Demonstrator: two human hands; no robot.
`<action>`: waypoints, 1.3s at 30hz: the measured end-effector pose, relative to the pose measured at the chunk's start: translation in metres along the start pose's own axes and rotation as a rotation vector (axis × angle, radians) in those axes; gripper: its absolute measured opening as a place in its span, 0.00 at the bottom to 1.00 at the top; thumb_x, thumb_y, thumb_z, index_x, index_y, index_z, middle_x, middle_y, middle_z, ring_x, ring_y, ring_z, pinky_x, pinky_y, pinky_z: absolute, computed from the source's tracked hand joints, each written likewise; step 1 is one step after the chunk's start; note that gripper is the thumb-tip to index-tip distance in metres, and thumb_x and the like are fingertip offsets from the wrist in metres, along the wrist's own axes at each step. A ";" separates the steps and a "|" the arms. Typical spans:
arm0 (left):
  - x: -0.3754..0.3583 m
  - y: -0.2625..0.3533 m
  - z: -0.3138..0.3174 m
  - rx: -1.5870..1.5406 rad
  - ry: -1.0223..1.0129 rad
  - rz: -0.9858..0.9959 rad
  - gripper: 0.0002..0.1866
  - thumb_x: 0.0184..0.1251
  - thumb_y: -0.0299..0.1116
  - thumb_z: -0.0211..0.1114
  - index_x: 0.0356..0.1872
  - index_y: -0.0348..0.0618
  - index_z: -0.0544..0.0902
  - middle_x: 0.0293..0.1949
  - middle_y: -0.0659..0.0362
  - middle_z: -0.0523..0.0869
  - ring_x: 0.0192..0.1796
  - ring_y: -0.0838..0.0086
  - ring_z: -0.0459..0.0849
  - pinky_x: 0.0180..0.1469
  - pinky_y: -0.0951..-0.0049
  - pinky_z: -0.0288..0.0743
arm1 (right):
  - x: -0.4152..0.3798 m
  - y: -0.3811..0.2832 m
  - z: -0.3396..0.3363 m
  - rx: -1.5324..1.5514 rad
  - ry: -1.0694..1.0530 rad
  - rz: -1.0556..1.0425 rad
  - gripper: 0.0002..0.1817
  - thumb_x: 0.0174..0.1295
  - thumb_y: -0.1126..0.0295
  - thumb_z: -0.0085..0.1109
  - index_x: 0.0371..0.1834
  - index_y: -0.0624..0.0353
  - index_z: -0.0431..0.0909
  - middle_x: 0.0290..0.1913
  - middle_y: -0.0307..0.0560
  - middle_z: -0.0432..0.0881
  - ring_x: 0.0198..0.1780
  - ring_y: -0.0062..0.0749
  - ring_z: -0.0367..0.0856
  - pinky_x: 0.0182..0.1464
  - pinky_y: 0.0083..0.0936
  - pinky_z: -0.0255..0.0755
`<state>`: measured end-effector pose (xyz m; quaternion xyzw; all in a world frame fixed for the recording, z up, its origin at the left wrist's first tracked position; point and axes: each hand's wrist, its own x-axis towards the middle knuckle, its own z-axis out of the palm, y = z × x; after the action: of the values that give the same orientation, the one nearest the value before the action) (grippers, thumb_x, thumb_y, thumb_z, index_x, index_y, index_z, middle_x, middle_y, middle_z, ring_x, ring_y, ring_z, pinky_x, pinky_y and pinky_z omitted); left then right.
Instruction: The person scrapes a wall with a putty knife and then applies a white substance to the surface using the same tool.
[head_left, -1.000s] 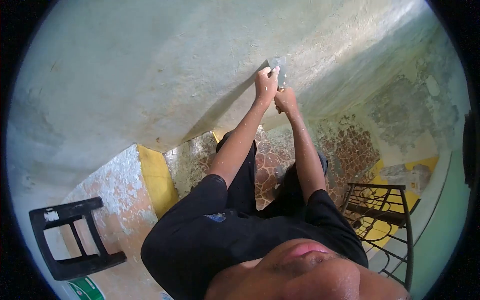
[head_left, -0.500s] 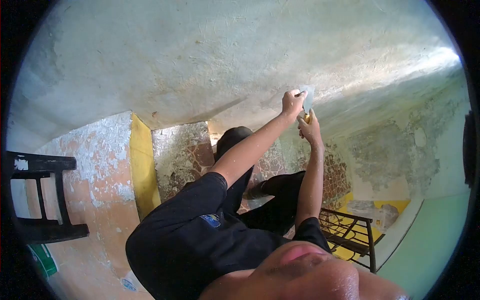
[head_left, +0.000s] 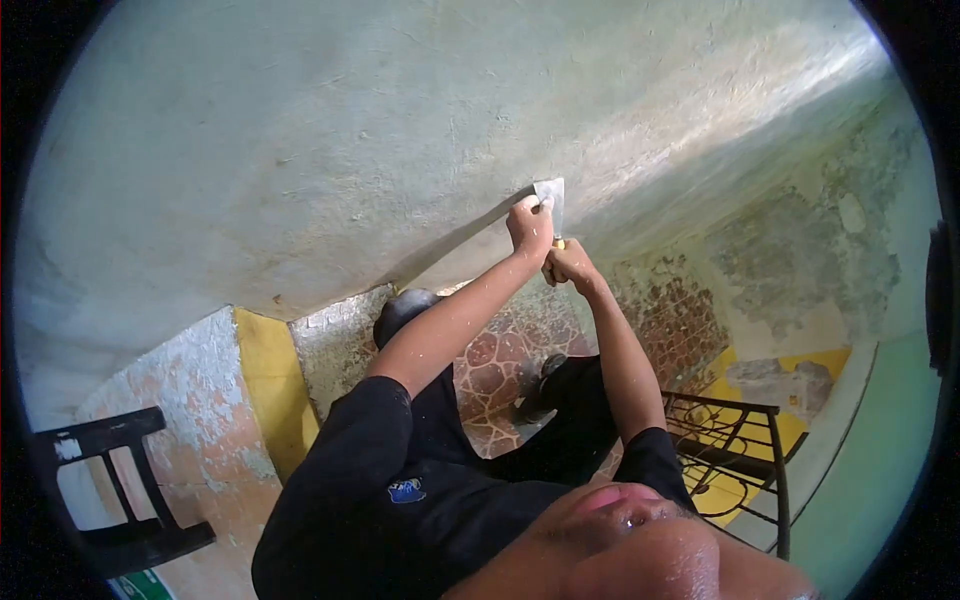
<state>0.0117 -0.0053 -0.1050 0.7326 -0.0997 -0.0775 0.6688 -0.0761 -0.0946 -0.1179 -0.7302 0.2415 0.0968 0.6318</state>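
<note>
My right hand (head_left: 572, 264) is closed around the yellowish handle of a putty knife (head_left: 556, 207). The wide metal blade lies against the rough, pale green wall (head_left: 400, 140). My left hand (head_left: 530, 225) is closed at the side of the blade, thumb and fingers pressed onto it near its edge. Both forearms reach forward, and pale specks dot the skin. Whether the blade's edge is lifting any coating is too small to make out.
A yellow-faced step (head_left: 272, 375) with a flaking top stands at left, beside a black plastic stool (head_left: 130, 490). Patterned tiles (head_left: 490, 375) cover the floor around my legs. A dark metal rack (head_left: 735, 450) is at right, near a stained side wall (head_left: 800, 255).
Both hands and the putty knife have moved left along the wall. The view has tilted, and more of the floor tiles shows between my legs.
</note>
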 end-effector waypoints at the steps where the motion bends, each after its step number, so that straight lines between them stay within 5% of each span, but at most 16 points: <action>1: -0.001 0.007 -0.001 0.025 0.058 -0.041 0.15 0.74 0.34 0.67 0.29 0.32 0.83 0.24 0.58 0.85 0.24 0.76 0.84 0.25 0.69 0.79 | 0.011 0.009 0.004 0.056 -0.019 -0.008 0.19 0.66 0.61 0.63 0.20 0.61 0.76 0.17 0.44 0.77 0.15 0.28 0.75 0.20 0.29 0.66; 6: -0.005 0.021 0.008 -0.274 0.164 -0.299 0.11 0.77 0.34 0.65 0.40 0.33 0.83 0.30 0.57 0.86 0.28 0.73 0.82 0.30 0.68 0.79 | 0.015 0.003 0.018 0.125 0.044 -0.040 0.19 0.65 0.61 0.68 0.21 0.58 0.75 0.17 0.40 0.76 0.14 0.25 0.72 0.16 0.28 0.60; 9: -0.004 0.019 0.012 -0.372 0.270 -0.237 0.12 0.74 0.34 0.68 0.38 0.33 0.82 0.30 0.54 0.87 0.23 0.72 0.82 0.24 0.68 0.74 | 0.014 -0.001 0.025 0.141 0.126 0.030 0.20 0.65 0.60 0.68 0.20 0.59 0.74 0.17 0.41 0.75 0.14 0.26 0.70 0.14 0.29 0.57; 13: -0.001 0.015 0.005 -0.215 0.277 -0.174 0.11 0.72 0.34 0.69 0.40 0.34 0.83 0.34 0.53 0.88 0.29 0.68 0.85 0.32 0.65 0.78 | 0.012 -0.011 0.032 0.198 0.116 0.096 0.21 0.65 0.59 0.68 0.20 0.59 0.73 0.17 0.42 0.75 0.13 0.27 0.70 0.14 0.30 0.56; 15: -0.001 0.009 0.003 -0.012 0.311 -0.021 0.10 0.71 0.33 0.70 0.40 0.35 0.82 0.37 0.51 0.88 0.38 0.63 0.86 0.45 0.61 0.78 | 0.013 -0.009 0.035 0.142 0.140 0.088 0.22 0.64 0.58 0.69 0.20 0.60 0.73 0.17 0.44 0.76 0.14 0.27 0.71 0.14 0.31 0.56; 18: 0.003 0.004 -0.003 -0.024 0.260 -0.143 0.11 0.72 0.31 0.70 0.44 0.32 0.82 0.40 0.53 0.87 0.42 0.71 0.85 0.43 0.68 0.79 | 0.020 -0.006 0.044 0.103 0.179 0.120 0.24 0.62 0.56 0.71 0.21 0.65 0.76 0.19 0.46 0.78 0.15 0.29 0.74 0.15 0.33 0.59; 22: 0.003 0.009 -0.008 0.038 0.258 -0.108 0.11 0.73 0.31 0.69 0.43 0.32 0.81 0.39 0.54 0.86 0.40 0.72 0.85 0.39 0.68 0.81 | 0.023 -0.008 0.045 0.029 0.205 0.140 0.22 0.60 0.63 0.73 0.25 0.74 0.76 0.20 0.51 0.79 0.20 0.31 0.78 0.18 0.36 0.66; 24: 0.001 0.014 -0.008 -0.079 0.220 -0.184 0.10 0.74 0.30 0.68 0.43 0.31 0.81 0.39 0.54 0.87 0.35 0.73 0.84 0.31 0.69 0.83 | 0.026 -0.003 0.047 -0.056 0.269 0.049 0.27 0.59 0.54 0.73 0.29 0.76 0.81 0.25 0.56 0.84 0.23 0.35 0.82 0.24 0.39 0.71; 27: 0.002 0.018 -0.006 -0.193 0.235 -0.227 0.10 0.72 0.30 0.69 0.38 0.32 0.80 0.32 0.52 0.86 0.23 0.68 0.84 0.23 0.66 0.77 | 0.018 -0.015 0.045 -0.106 0.330 0.094 0.28 0.58 0.53 0.73 0.32 0.77 0.82 0.29 0.60 0.87 0.28 0.36 0.86 0.30 0.39 0.75; 30: 0.000 0.020 -0.005 -0.255 0.245 -0.192 0.09 0.72 0.29 0.69 0.37 0.32 0.80 0.30 0.53 0.86 0.23 0.70 0.84 0.21 0.67 0.77 | 0.020 -0.005 0.045 -0.161 0.371 -0.005 0.29 0.58 0.52 0.73 0.35 0.77 0.83 0.32 0.63 0.88 0.33 0.38 0.89 0.33 0.39 0.77; 39: 0.002 0.022 -0.014 0.009 0.250 -0.070 0.09 0.66 0.26 0.70 0.29 0.31 0.82 0.26 0.49 0.88 0.28 0.63 0.86 0.37 0.62 0.77 | 0.028 -0.009 0.057 0.038 0.215 0.065 0.31 0.58 0.53 0.75 0.41 0.78 0.81 0.36 0.60 0.88 0.33 0.36 0.87 0.32 0.38 0.77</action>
<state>0.0165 0.0056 -0.0814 0.7424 0.0098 -0.0085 0.6698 -0.0385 -0.0449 -0.1326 -0.7159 0.3334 0.0337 0.6125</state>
